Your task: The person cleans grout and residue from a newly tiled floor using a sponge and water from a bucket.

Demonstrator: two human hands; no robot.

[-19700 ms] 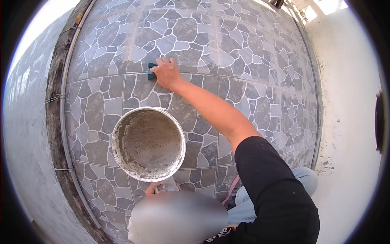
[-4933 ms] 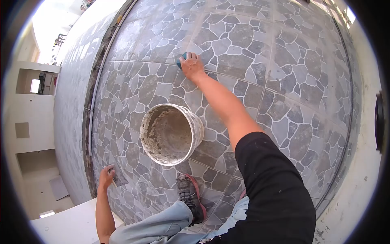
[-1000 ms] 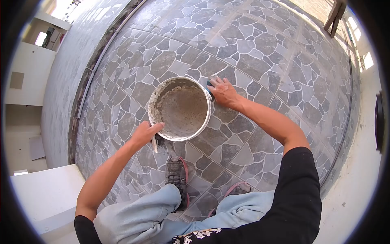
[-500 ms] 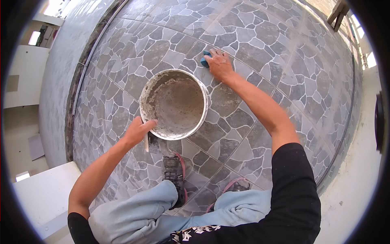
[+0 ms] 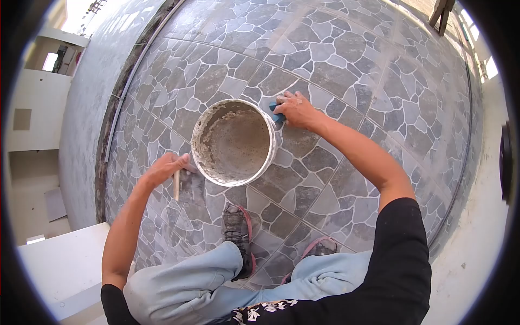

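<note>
Greyish mix [image 5: 241, 143] is held in the bucket [image 5: 205, 143], between the grips. The sponge [image 5: 277, 112] is clasped, partly hidden, in the right grip [image 5: 296, 110]. The trowel [image 5: 176, 186] is grasped by the left grip [image 5: 164, 168], its blade blurred. The bucket's rim, earlier touched by the left thumb, has been released; the sponge has been brought nearer.

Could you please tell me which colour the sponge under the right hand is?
Teal blue; the sponge shows in the head view, partly covered by the right hand.
</note>
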